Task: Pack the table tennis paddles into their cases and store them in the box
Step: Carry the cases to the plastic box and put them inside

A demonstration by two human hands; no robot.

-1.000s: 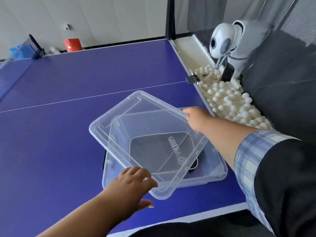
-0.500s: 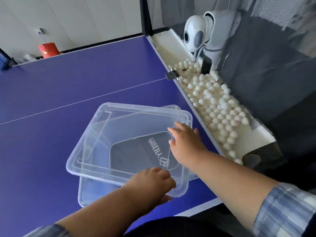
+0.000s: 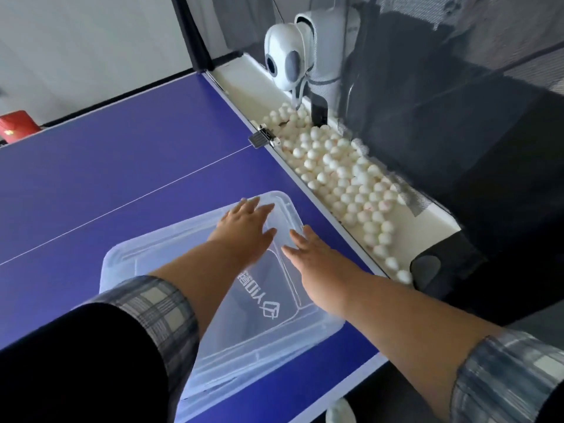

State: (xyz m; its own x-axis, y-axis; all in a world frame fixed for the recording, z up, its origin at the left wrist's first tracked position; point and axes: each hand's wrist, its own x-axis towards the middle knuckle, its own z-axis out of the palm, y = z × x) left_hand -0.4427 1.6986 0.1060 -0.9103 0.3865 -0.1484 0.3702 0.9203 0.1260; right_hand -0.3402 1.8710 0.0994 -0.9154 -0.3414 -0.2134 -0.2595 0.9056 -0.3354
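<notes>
A clear plastic box point(image 3: 320, 326) sits on the blue table near its front right corner, with its clear lid point(image 3: 146, 254) lying squarely on top. Through the lid I see a dark paddle case point(image 3: 259, 303) with white lettering inside. My left hand point(image 3: 244, 224) lies flat on the lid near its far edge, fingers spread. My right hand point(image 3: 302, 248) rests flat on the lid beside it, towards the right edge. Neither hand grips anything.
A white trough full of white balls point(image 3: 345, 184) runs along the table's right edge, with a white ball machine point(image 3: 293, 56) at its far end and dark netting behind. A metal clip point(image 3: 259, 138) sits at the centre line. A red container point(image 3: 16, 126) stands far left.
The lid, skewed over the box before, now lies aligned on it. Both hands have moved from the lid's edges to its far end and lie flat on top.
</notes>
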